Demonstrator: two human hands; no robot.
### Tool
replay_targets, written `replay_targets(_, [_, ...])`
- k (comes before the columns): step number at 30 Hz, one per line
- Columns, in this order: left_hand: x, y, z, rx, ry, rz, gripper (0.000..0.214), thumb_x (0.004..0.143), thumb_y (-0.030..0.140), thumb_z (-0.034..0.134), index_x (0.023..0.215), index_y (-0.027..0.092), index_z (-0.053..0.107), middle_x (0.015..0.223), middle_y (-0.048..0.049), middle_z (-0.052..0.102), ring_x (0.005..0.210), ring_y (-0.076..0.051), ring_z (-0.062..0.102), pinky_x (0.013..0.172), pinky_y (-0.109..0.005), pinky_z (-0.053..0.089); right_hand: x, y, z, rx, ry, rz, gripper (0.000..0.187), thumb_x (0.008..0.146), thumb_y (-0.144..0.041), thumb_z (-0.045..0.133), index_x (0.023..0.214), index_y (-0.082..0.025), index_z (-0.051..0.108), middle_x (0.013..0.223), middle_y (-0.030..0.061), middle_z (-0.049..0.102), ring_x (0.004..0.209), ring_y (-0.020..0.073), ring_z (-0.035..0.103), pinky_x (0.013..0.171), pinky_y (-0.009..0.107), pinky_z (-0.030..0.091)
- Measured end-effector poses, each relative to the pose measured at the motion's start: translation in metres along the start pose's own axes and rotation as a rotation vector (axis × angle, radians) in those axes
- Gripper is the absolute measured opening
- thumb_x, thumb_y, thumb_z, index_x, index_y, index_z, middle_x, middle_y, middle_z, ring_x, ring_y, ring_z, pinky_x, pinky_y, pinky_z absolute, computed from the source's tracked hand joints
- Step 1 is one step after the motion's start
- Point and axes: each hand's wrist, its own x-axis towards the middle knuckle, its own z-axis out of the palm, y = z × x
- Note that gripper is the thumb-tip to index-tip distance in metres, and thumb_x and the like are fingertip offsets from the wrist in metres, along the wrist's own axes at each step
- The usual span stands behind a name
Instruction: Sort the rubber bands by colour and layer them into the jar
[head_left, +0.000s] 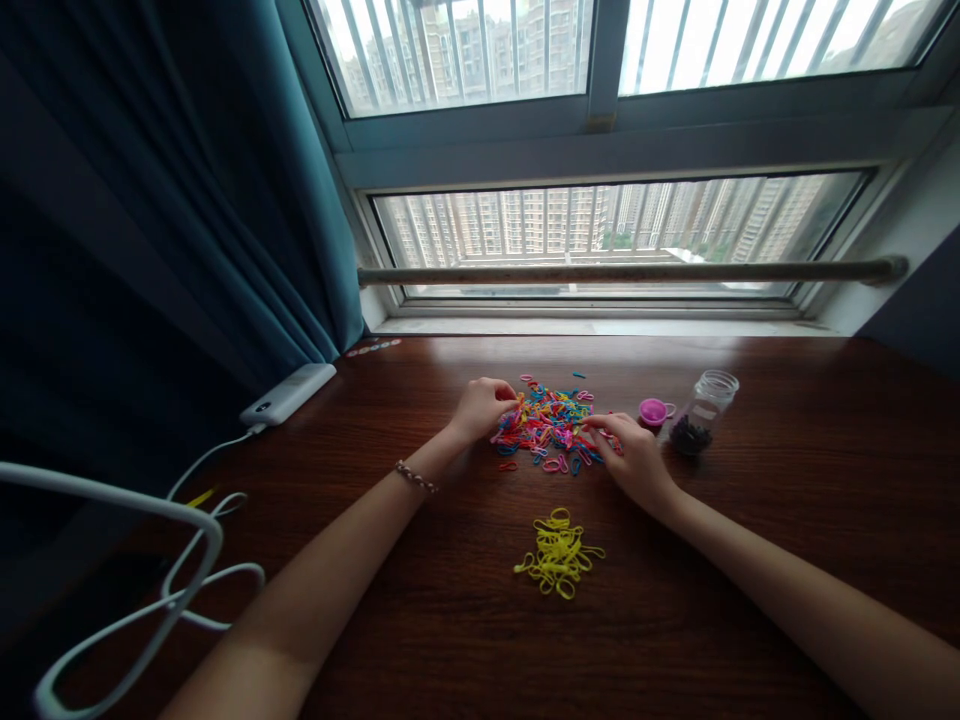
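Observation:
A loose pile of small multicoloured rubber bands (pixel 551 420) lies on the brown wooden table. At its left edge, my left hand (pixel 484 410) has its fingertips pinched together among the bands; what they hold is too small to make out. My right hand (pixel 634 462) reaches into the right side, fingers stretched over the bands and thumb a little apart from them. Nearer to me sits a separate heap of yellow rubber bands (pixel 559 555), touched by neither hand.
A clear jar (pixel 705 410) with dark bands at its bottom stands right of my right hand, beside a pink lid (pixel 654 411). At left are a white power bank (pixel 289 394) with a cable and a thick white tube (pixel 202 520). A window and blue curtain (pixel 247 200) border the table (pixel 420 630).

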Motion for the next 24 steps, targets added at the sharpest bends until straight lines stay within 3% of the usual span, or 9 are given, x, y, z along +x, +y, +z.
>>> replay_targets(5, [0.001,-0.001,-0.003,0.002,0.037,-0.016,0.015,0.065,0.029,0.064,0.069,0.015,0.068,0.068,-0.0041,0.068,0.065,-0.015,0.06,0.057,-0.023,0.042,0.0,0.013,0.004,-0.042,-0.052,0.068,0.024,0.083,-0.019,0.045,0.1,-0.017,0.061,0.094,0.0098,0.06,0.088,0.0207,0.056,0.081,0.036,0.046])
replay_targets(12, [0.002,-0.002,-0.001,-0.047,0.12,-0.026,0.014,0.064,0.024,0.065,0.073,0.014,0.063,0.07,-0.0041,0.068,0.065,-0.014,0.061,0.059,-0.023,0.045,-0.002,0.016,0.007,-0.088,-0.22,-0.076,0.037,0.08,-0.006,0.04,0.109,-0.019,0.057,0.104,0.0079,0.062,0.108,0.0239,0.041,0.091,0.043,0.039])
replay_targets(20, [0.002,0.0,0.0,-0.158,0.082,-0.043,0.013,0.069,0.019,0.058,0.079,0.013,0.064,0.071,-0.005,0.069,0.066,-0.015,0.064,0.061,-0.024,0.049,0.0,0.017,0.005,-0.123,-0.231,-0.066,0.031,0.078,-0.004,0.041,0.093,-0.02,0.063,0.096,0.0058,0.064,0.099,0.0223,0.047,0.089,0.041,0.039])
replay_targets(24, [0.003,-0.003,0.0,-0.171,0.069,-0.04,0.015,0.071,0.018,0.054,0.081,0.013,0.064,0.072,-0.0053,0.069,0.067,-0.015,0.064,0.062,-0.023,0.049,0.0,0.018,0.005,-0.133,-0.233,-0.065,0.031,0.078,-0.005,0.041,0.093,-0.02,0.064,0.095,0.0067,0.063,0.097,0.0218,0.048,0.089,0.04,0.039])
